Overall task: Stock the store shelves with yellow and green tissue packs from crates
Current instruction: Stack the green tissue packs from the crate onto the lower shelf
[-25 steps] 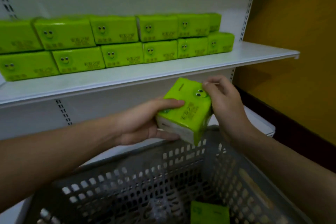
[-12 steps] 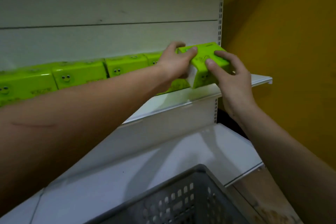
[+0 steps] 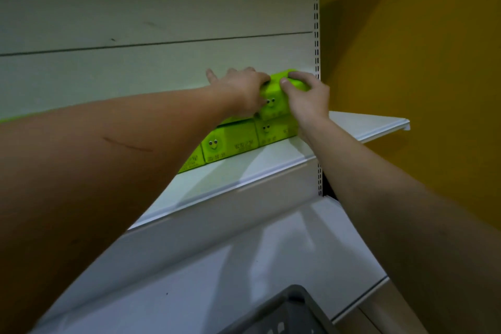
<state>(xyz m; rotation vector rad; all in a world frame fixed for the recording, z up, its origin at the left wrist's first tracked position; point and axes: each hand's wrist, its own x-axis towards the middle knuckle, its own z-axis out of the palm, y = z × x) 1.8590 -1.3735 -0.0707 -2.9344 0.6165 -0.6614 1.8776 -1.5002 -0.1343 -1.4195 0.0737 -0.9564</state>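
A green tissue pack point(image 3: 276, 95) is gripped by the left hand point(image 3: 244, 89) and the right hand point(image 3: 306, 100), fingers curled over its top. It is set on another green pack point(image 3: 273, 130) at the right end of the row, near the shelf point(image 3: 366, 127) back edge.

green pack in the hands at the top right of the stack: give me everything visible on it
The green tissue pack is a bright lime, glossy plastic-wrapped block with a printed smiley face on its front. It sits level on top of the lower row of green packs, at the stack's right end near the slotted upright. The left hand covers its left top edge; the right hand curls over its right top corner. Its right and left sides are hidden by the hands.
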